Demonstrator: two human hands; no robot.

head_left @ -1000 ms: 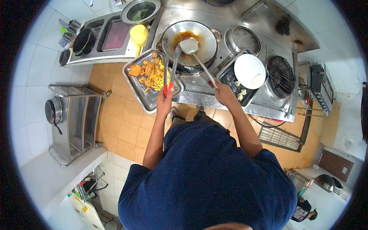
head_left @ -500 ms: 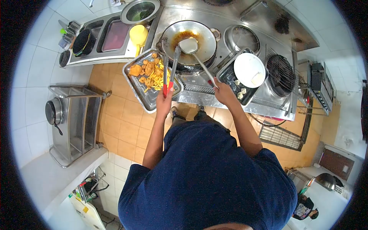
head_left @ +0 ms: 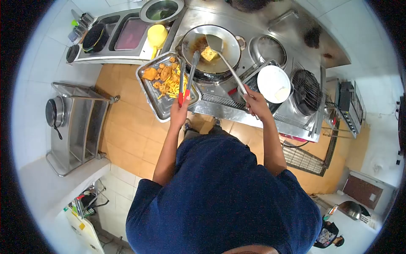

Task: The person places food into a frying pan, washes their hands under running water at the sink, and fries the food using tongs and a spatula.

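Note:
My left hand is closed around the red handles of metal tongs. Their arms are spread apart, one tip reaching over the near left side of the wok. The long handle of a metal wok spatula is gripped in my right hand. Its dark-looking blade is inside the wok, just above a golden-yellow piece of food. Brownish liquid shows around that piece. Left of the wok, below the tongs, a metal tray holds fried pieces and yellow strips.
A white plate with a pale piece on it rests over a dark tray at right. Behind are a round metal lid and a grated burner. A yellow scoop lies by the sinks. Another person is far off, lower right.
My right hand has moved right and slightly down. The spatula's blade has turned and shifted up, and the golden piece now shows in the wok. My left hand and tongs have barely moved.

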